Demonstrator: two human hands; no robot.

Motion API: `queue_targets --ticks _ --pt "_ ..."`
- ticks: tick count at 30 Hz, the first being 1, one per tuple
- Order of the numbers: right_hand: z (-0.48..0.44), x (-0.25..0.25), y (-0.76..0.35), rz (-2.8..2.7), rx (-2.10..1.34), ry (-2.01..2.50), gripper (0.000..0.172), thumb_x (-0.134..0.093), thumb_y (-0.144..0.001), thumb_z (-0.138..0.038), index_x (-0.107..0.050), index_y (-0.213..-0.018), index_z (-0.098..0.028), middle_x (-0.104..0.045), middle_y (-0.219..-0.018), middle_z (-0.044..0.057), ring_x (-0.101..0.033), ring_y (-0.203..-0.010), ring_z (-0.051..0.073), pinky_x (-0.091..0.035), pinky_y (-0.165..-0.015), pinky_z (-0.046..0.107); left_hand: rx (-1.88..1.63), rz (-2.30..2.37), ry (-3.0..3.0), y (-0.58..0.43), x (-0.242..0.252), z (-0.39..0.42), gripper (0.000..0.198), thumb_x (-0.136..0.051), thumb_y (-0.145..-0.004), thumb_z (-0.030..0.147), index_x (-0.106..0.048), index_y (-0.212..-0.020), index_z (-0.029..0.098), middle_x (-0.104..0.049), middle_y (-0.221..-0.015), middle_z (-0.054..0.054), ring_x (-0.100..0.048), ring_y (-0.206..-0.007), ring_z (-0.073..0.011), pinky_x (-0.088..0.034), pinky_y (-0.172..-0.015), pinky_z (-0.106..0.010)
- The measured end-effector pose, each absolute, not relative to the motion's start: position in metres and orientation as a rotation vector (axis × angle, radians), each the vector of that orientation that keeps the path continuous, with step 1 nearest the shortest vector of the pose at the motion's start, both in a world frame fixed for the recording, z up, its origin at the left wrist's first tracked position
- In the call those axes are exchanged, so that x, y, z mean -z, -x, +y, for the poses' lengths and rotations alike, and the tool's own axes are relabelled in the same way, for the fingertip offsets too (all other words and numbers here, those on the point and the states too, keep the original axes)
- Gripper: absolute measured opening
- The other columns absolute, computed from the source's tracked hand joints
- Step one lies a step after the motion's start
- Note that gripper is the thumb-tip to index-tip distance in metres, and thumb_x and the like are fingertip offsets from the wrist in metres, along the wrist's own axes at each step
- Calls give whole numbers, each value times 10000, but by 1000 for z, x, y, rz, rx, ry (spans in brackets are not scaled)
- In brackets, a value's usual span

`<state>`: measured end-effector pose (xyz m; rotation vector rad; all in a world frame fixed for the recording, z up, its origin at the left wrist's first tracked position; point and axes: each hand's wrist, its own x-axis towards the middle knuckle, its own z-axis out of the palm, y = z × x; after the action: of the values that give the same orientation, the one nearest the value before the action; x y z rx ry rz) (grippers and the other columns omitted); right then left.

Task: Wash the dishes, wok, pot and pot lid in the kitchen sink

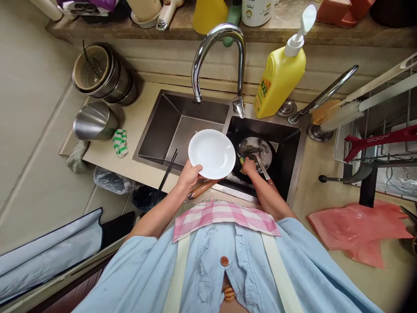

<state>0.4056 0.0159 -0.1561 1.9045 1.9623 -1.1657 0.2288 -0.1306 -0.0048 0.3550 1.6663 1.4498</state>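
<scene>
My left hand [189,176] grips the lower left rim of a white shallow bowl [211,152], thumb on top. The bowl is tilted above the divider between the two basins. My right hand [249,166] is down in the right basin, closed on a sponge [241,161] with a yellow-green edge showing. Beneath it sits a dark pan with soapy water [259,148]. A metal utensil [260,167] leans in that pan, close to my right fingers. A wooden handle [203,189] sticks out over the front edge, below the bowl.
The left basin [169,119] lies beside the chrome faucet [241,65]. Behind the right basin stands a yellow soap bottle [280,80]. Black chopsticks [167,171] slant near my left wrist. Stacked pots [104,74] stand left; a dish rack [391,148] and pink gloves [358,228] lie right.
</scene>
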Motion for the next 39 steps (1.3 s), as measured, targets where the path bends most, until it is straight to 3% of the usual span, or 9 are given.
queue_targets --ticks 5,9,15,18,22,26,31,39 --pt "23 102 -397 2475 1201 -1902 407 -397 -965 -207 -531 -1341 -129 -621 -1160 167 -570 -1076 273 -456 -947 402 -1432 1731 -469 -231 6 -127 825 -610 -533 104 -543 -1349 207 -657 -1352 -123 -601 -1245 -366 -583 -973 -463" --pt "21 49 -368 3035 1181 -1396 403 -485 -948 -240 -556 -1343 -203 -589 -1193 135 -549 -1072 277 -467 -932 390 -1375 1758 -499 -246 2 -123 790 -599 -552 106 -549 -1336 189 -682 -1288 -134 -622 -1202 -372 -589 -944 -475" --pt "6 27 -358 2745 714 -1462 348 -353 -1014 -170 -651 -1194 -152 -603 -1136 212 -565 -1016 300 -451 -810 385 -1504 1730 -467 -247 3 -117 779 -606 -601 110 -532 -1372 189 -725 -1205 -108 -647 -1184 -333 -567 -983 -451" --pt "-16 21 -368 2737 812 -1050 260 -446 -1015 -256 -671 -1121 -182 -635 -1047 152 -579 -912 246 -422 -740 314 -1585 1698 -427 -239 7 -110 667 -666 -722 190 -532 -1375 188 -710 -1251 -121 -657 -1182 -309 -563 -991 -420" --pt "-26 10 -355 2923 990 -700 272 -477 -1003 -272 -637 -1216 -218 -626 -1091 97 -562 -940 218 -394 -736 277 -1545 1585 -330 -247 16 -106 515 -665 -883 431 -579 -1312 161 -728 -1200 -147 -675 -1162 -303 -579 -965 -408" --pt "11 18 -335 2980 894 -1140 294 -421 -1002 -235 -628 -1209 -203 -581 -1121 122 -514 -993 251 -389 -773 310 -1483 1496 -232 -263 21 -109 553 -689 -881 500 -592 -1292 142 -745 -1156 -162 -688 -1142 -329 -601 -946 -451" --pt "58 33 -366 2720 725 -1772 360 -328 -1012 -178 -608 -1233 -130 -528 -1181 209 -493 -1043 301 -388 -837 417 -1504 1512 -162 -237 8 -122 561 -728 -865 451 -597 -1309 134 -757 -1123 -170 -684 -1145 -371 -600 -958 -537" --pt "33 64 -426 2738 970 -1817 438 -409 -914 -295 -596 -1272 -128 -631 -1046 199 -568 -969 328 -432 -869 445 -1761 1631 30 -89 -30 -134 533 -687 -921 278 -515 -1416 178 -738 -1183 -130 -670 -1169 -353 -604 -926 -578"
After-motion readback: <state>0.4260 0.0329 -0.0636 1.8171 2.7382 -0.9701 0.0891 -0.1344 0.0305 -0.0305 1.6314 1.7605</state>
